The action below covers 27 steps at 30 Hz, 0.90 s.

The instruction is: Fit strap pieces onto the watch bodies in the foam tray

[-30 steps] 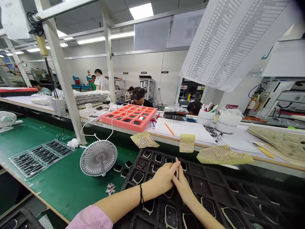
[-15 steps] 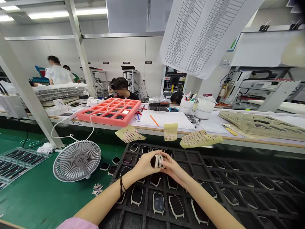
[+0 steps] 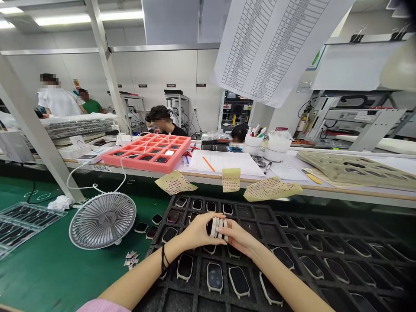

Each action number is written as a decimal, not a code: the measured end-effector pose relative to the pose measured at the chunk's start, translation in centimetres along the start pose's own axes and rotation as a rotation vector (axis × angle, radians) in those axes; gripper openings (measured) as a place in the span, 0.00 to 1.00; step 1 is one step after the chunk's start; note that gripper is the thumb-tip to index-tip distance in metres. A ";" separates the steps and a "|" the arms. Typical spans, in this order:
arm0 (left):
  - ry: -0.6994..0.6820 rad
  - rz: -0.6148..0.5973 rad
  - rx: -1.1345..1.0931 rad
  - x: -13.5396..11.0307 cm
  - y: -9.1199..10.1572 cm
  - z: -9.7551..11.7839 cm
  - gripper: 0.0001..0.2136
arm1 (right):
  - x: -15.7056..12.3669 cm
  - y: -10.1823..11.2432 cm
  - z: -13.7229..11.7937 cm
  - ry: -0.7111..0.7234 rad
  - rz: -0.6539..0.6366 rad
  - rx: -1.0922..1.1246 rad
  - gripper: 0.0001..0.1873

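Observation:
Over the black foam tray [image 3: 177, 299] my two hands meet around a small stack of watch cases [image 3: 217, 228] with pale frames. My left hand [image 3: 199, 229] is closed round the stack's left side, thumb below and fingers above. From the right, my right hand [image 3: 236, 234] grips the other end with its fingertips. How many cases are in the stack is hard to make out. Below the hands, more watch cases, such as one with a dark screen [image 3: 215, 277] and its neighbour [image 3: 238, 281], lie in the tray's compartments.
A grey fan [image 3: 103, 220] stands on the green mat [image 3: 65, 277] at left. Behind, a shelf holds a pink foam tray [image 3: 146, 151], papers [image 3: 224, 163] and a beige tray [image 3: 357, 169]. Yellow sticker sheets [image 3: 231, 180] hang off its edge. Several people sit or stand beyond.
Both hands have come down slightly with the stack, and more of the stacked cases show between them. The tray's upper row is less covered. The view has shifted a little.

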<state>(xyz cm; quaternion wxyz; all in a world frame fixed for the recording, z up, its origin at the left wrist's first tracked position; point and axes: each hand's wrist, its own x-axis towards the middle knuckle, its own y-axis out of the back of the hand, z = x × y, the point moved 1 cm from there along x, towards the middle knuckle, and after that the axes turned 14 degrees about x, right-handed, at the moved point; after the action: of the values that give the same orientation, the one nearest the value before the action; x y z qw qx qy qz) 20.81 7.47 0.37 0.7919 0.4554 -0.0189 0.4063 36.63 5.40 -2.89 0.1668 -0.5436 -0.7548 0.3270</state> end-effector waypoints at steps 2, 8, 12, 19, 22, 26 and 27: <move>-0.010 -0.014 0.001 0.0 -0.1 -0.4 0.30 | 0.0 -0.1 -0.1 0.005 0.012 -0.010 0.18; -0.084 -0.016 -0.025 0.0 -0.5 -0.7 0.25 | -0.2 -0.7 0.2 0.027 0.069 -0.005 0.17; -0.031 0.012 -0.067 0.0 -0.5 -0.2 0.23 | -0.2 -1.3 0.8 0.047 0.110 0.019 0.18; 0.084 0.042 -0.120 -0.1 0.0 0.4 0.26 | -0.4 -1.1 0.4 0.028 0.097 0.062 0.18; 0.067 0.035 -0.116 0.0 0.0 0.2 0.26 | -0.5 -0.8 0.1 0.007 0.076 0.052 0.18; 0.017 0.028 -0.087 0.0 -0.1 0.0 0.26 | -0.4 -1.0 0.1 0.042 0.088 0.033 0.17; 0.018 0.022 -0.087 0.0 -0.1 -0.1 0.26 | -0.3 -1.2 0.1 0.044 0.093 0.032 0.18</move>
<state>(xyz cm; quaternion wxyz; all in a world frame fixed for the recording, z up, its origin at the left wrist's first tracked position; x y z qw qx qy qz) 20.89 7.53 0.21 0.8065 0.4167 -0.0343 0.4180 35.86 4.86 -2.12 0.1767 -0.5825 -0.7195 0.3343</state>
